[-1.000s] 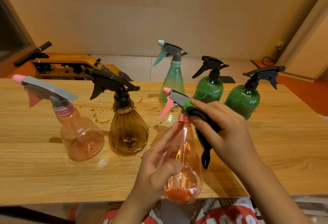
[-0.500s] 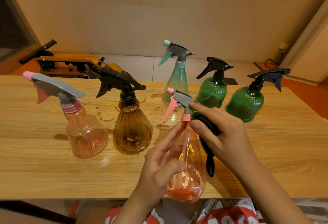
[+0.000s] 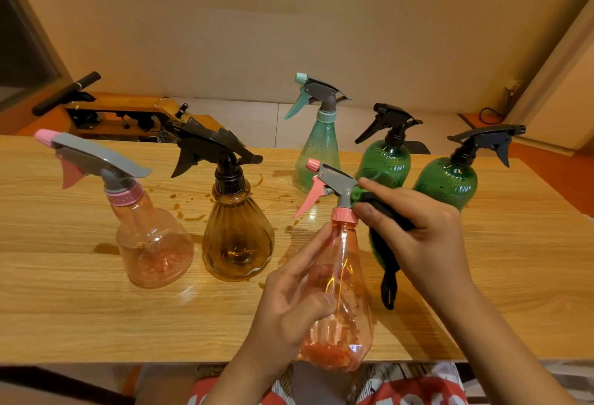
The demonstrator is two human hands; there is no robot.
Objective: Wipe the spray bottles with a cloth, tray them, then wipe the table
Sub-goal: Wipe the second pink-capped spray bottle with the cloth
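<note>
We are gripping the pink bottle (image 3: 340, 292) in our left fingers (image 3: 308, 257) and pinching the cloth (image 3: 381, 250) to its neck with our right fingers (image 3: 382, 187), while five bottles (image 3: 238, 244) behind it and the worktop (image 3: 64, 308) are apparently waiting.

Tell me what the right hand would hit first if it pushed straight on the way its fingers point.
The right hand points left, its cloth pressed against the grey sprayer neck of the pink bottle the left hand holds. That neck comes first, almost at once.

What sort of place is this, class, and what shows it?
Likely a plain room in a home or workshop, not certain: a wooden table near a bare wall, a tiled floor, and a wooden machine behind the table.
</note>
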